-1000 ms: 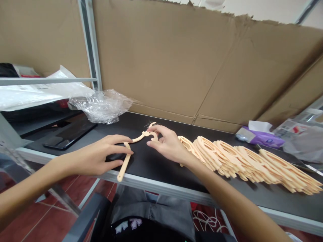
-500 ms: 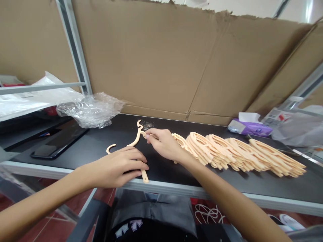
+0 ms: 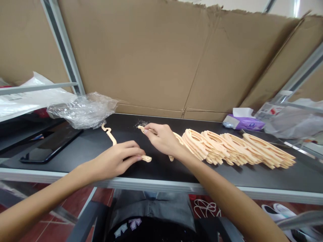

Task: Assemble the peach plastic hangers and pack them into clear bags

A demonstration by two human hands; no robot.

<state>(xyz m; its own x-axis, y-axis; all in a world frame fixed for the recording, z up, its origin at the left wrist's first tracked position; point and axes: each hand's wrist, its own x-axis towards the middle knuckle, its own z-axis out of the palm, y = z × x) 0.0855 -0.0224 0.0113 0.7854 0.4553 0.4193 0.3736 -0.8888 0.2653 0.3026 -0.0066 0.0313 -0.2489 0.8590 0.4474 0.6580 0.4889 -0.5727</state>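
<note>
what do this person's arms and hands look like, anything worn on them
The left hand and right hand are ungloved, with no rings, watch or bracelet visible. Both forearms are bare, no sleeves in view. Below, a black fabric garment carries a pale blue motif and a lilac motif, both bow-like, above grey denim-like trousers.

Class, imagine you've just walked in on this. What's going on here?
A person is handling cream-coloured, hanger-like parts over a black tabletop. The left hand pinches a straight part, its rounded end sticking out; a curved part shows beyond that hand. The right hand pinches a small part, mostly hidden. Whether any are joined can't be seen. To the right lies a row of looped pieces.
</note>
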